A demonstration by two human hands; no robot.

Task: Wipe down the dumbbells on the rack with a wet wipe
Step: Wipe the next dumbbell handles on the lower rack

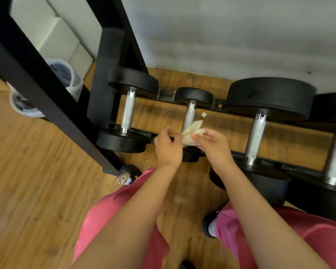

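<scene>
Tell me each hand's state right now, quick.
Left hand: pinches the left edge of the wet wipe.
Right hand: grips the same wet wipe.

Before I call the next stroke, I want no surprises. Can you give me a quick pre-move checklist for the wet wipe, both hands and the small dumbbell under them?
1. Wet wipe held: ok, the right hand pinches it.
2. Left hand grip on the wipe: cannot tell; its fingertips sit at the wipe's edge.
3. Wipe spread out: not ok, it is bunched.
4. Wipe touching the small dumbbell: cannot tell; it lies over the near end of the handle.
5. Small dumbbell seated on the rack: ok, it lies across the rails.
6. Wipe damp enough: cannot tell.
</scene>
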